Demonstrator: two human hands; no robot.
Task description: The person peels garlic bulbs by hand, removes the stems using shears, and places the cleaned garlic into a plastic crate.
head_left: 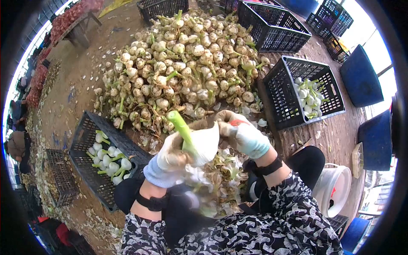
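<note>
In my gloved left hand (172,157) is a fresh garlic bulb (206,143), white and smooth, its cut green stem pointing up and away from me. The fingers wrap round its base. My gloved right hand (242,134) is closed at the bulb's right side, fingertips touching or very near its skin. A small red-handled tool (239,122) shows between those fingers; its working end is hidden. Beneath both hands lies a heap of peeled skins (227,174). Just beyond them rises a large pile of unpeeled garlic (182,63) with soil on it.
A black crate (80,140) at left holds peeled bulbs (108,159); another crate (280,102) at right holds more white bulbs (310,100). A white bucket (340,187) lies by my right knee. Stacked black crates (276,36) and blue tubs (361,76) stand further off.
</note>
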